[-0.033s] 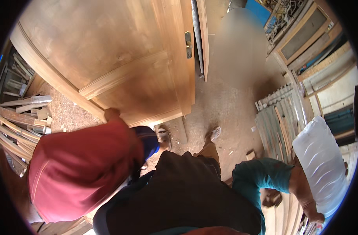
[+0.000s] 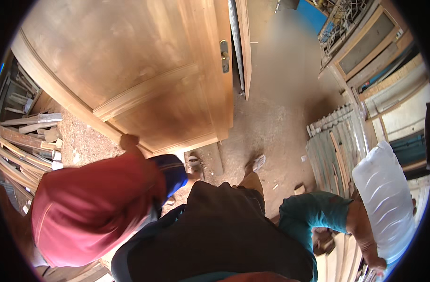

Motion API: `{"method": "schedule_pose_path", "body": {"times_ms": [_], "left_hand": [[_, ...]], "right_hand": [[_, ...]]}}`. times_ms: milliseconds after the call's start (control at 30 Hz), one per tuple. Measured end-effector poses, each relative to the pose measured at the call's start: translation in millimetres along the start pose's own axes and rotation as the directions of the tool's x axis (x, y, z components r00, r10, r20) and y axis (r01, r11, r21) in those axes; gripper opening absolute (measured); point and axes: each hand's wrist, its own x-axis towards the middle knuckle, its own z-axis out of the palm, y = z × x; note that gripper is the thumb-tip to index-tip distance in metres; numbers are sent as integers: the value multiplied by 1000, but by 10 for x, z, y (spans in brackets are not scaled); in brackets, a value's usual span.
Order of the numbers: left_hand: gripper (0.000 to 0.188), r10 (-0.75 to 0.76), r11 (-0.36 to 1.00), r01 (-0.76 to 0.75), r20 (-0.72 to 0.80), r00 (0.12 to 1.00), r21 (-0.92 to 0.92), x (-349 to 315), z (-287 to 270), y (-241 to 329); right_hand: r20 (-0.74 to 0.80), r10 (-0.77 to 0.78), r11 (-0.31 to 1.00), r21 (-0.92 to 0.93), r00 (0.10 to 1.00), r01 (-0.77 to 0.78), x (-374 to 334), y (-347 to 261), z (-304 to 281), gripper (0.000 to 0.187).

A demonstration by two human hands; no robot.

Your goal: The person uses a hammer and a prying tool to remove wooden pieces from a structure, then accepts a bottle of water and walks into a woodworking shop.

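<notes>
My right hand (image 2: 376,263) is closed at the lower end of a large translucent, ribbed plastic bottle (image 2: 384,188), at the right rim. The bottle stretches up along the outer side of my forearm, and part of my grip is hidden. My left hand does not show. At left, a co-worker in a red shirt (image 2: 97,202) bends forward, and that person's hand (image 2: 129,141) touches the lower edge of a wooden panel door (image 2: 153,56). The door has a metal handle plate (image 2: 224,56) near its right edge.
Another panel (image 2: 244,51) stands behind the door. Wood offcuts (image 2: 24,164) are piled at left. Slatted boards (image 2: 332,155) and framed panels (image 2: 370,42) line the right side. A blurred shape (image 2: 290,56) is at upper right. A sandalled foot (image 2: 258,163) stands on the dusty floor (image 2: 276,127).
The co-worker's hand and red-shirted back have shifted slightly left, and the door appears a little further left. My right hand still holds the bottle.
</notes>
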Motion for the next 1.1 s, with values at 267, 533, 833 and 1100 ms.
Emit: {"method": "schedule_pose_path", "body": {"times_ms": [267,533,833,1100], "left_hand": [[15,53,991,-48,-39,998,125,151,399,2256],[11,354,924,-377,229,907,66,148,1784,5222],[8,584,648,-760,608,538,51,378,3273,8737],[33,879,456,-855,276,390,-245,803,4078,12456]], "right_hand": [[45,-74,983,-167,996,81,325,2041,-432,100],[72,-241,908,-336,968,251,678,3617,-629,103],[68,-518,746,-452,853,489,667,5395,-502,105],[90,-636,608,-554,766,569,769,6663,-372,109]]}}
